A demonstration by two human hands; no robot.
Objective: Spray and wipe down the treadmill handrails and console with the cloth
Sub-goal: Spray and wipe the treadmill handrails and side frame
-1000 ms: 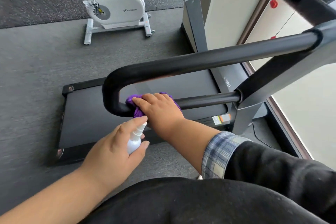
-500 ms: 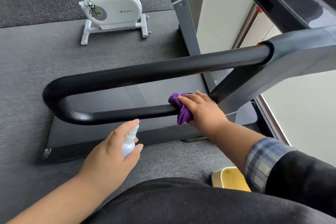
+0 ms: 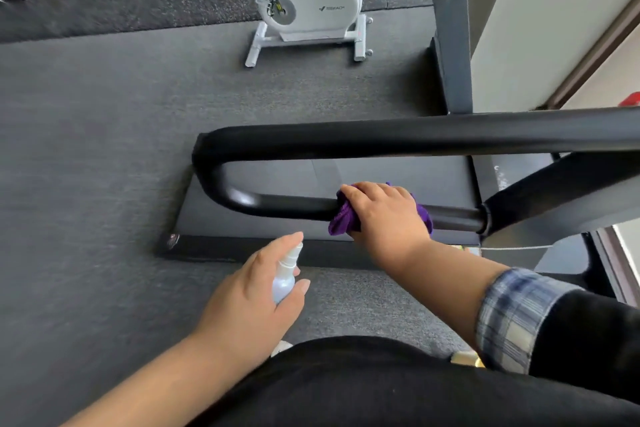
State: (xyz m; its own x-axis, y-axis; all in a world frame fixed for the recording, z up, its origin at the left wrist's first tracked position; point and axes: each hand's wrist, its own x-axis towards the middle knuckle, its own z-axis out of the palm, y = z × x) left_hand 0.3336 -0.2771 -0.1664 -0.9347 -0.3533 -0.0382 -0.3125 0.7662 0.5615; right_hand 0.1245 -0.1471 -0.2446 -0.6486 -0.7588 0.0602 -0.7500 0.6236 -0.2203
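Cloth point(image 3: 341, 220) back mid-handrail point(image 3: 287, 206) | bottle point(image 3: 285, 282) half-hidden by left hand point(image 3: 252, 298)

The handrail point(image 3: 381, 139) looped across the middle, its upper bar above and beyond its lower bar, the bend at the left. On the lower bar sat the right hand point(image 3: 384, 215) with the cloth point(image 3: 341, 220) under it. The left hand point(image 3: 249, 298), nearer and to the left, held the spray bottle point(image 3: 284, 282). Below the rail lay the treadmill deck point(image 3: 381, 173). An exercise bike point(image 3: 311, 7) stood far behind, near a second treadmill's post point(image 3: 450, 45).
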